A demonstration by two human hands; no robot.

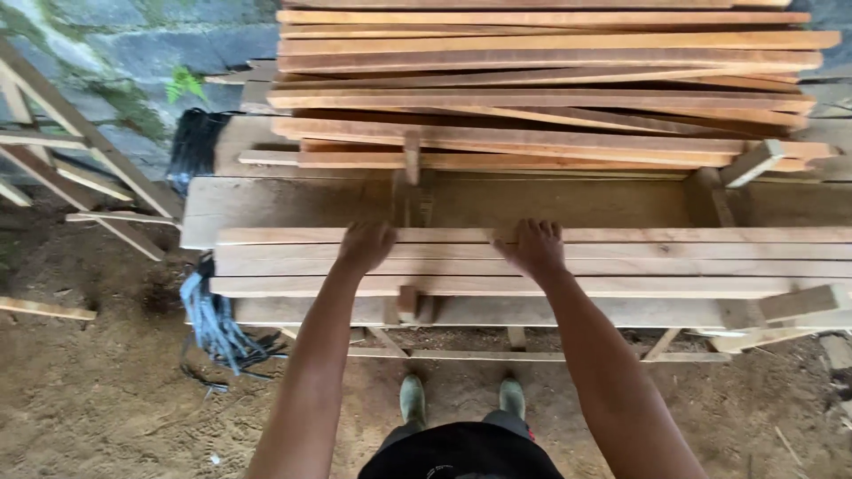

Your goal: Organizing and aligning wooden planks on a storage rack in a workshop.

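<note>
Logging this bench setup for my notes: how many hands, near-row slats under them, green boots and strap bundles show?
Hands: 2, left hand and right hand, both resting on the slats
Pale slats in the near row: 4
Green boots: 2
Strap bundles: 2, one bluish, one black
Total: 10

Two bare arms stretch forward and slightly inward from the bottom of the view. The left hand [366,246] is palm down with fingers curled under, the right hand [533,247] palm down with fingers spread forward
</note>
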